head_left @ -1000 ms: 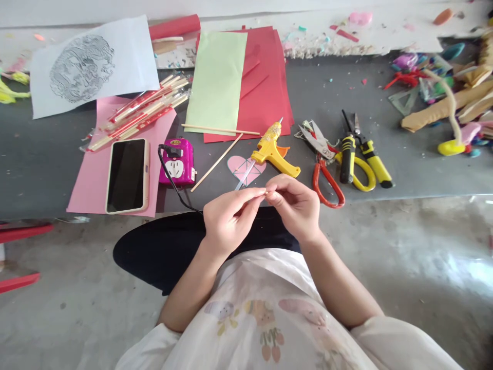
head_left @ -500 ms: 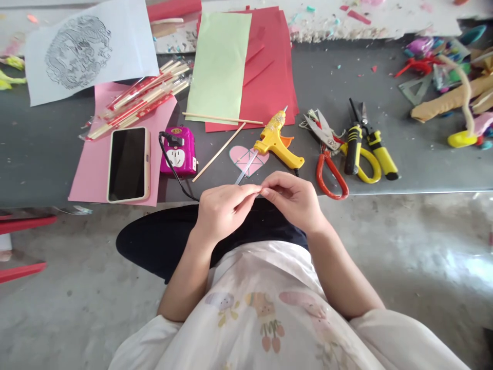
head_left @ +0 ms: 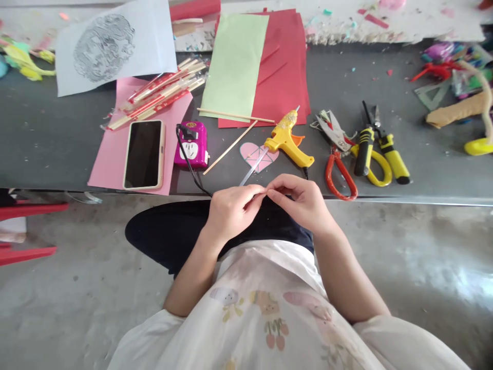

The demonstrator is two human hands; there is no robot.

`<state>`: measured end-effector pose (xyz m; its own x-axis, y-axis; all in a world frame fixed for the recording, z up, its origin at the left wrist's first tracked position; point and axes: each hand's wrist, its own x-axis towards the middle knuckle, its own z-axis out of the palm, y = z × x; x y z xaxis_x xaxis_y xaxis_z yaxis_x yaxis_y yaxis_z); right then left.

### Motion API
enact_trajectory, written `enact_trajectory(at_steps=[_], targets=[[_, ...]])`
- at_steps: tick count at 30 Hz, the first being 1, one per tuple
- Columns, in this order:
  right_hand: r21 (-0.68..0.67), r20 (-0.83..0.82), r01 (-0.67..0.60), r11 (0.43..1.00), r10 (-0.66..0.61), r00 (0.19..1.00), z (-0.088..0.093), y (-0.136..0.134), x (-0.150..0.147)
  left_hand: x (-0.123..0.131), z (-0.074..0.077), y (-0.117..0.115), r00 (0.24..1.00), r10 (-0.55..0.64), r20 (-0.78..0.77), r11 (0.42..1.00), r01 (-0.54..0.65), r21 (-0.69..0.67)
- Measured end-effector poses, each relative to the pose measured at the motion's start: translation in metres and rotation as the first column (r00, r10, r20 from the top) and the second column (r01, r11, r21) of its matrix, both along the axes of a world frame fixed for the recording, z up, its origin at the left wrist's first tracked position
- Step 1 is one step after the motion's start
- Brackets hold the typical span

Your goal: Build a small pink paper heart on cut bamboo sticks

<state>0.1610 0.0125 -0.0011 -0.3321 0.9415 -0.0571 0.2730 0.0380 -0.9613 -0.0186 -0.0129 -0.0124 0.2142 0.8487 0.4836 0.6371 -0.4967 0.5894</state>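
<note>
My left hand (head_left: pixel 234 210) and my right hand (head_left: pixel 302 203) meet fingertip to fingertip above my lap, just off the table's front edge. Both are closed in a pinch; whatever they hold, if anything, is too small or hidden to make out. Just beyond them a yellow glue gun (head_left: pixel 287 139) lies on the table, a clear glue stick (head_left: pixel 254 167) sticking out of its back. Partly under it is a pink paper heart (head_left: pixel 265 163) with dark lines. Two thin wooden sticks lie nearby, one (head_left: pixel 230 148) slanting and one (head_left: pixel 234 115) across the green paper.
Right of the glue gun lie red-handled scissors (head_left: pixel 341 174) and yellow-black pliers (head_left: pixel 393 159). To the left are a purple socket adapter (head_left: pixel 192 133), a phone (head_left: pixel 143 154) and wrapped chopsticks (head_left: pixel 154 97). Green paper (head_left: pixel 234 61) and red paper (head_left: pixel 287 77) lie behind.
The camera view has shifted, so the table things appear further right. My hands keep the same fingertip-to-fingertip pinch.
</note>
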Motion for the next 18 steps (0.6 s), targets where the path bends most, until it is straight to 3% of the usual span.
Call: enact_trajectory(at_steps=[8, 12, 18], targets=[[0.055, 0.173, -0.019, 0.998, 0.009, 0.985, -0.007, -0.004, 0.001, 0.008, -0.005, -0.014, 0.996, 0.084, -0.024, 0.976, -0.087, -0.201], [0.087, 0.227, -0.009, 0.996, -0.011, 0.974, -0.006, -0.002, -0.005, -0.001, 0.000, -0.009, 0.998, 0.063, 0.010, 0.931, -0.055, -0.362], [0.174, 0.235, -0.029, 0.984, -0.013, 0.972, 0.002, 0.005, -0.017, -0.016, 0.012, 0.007, 0.999, 0.015, 0.049, 0.876, 0.011, -0.482]])
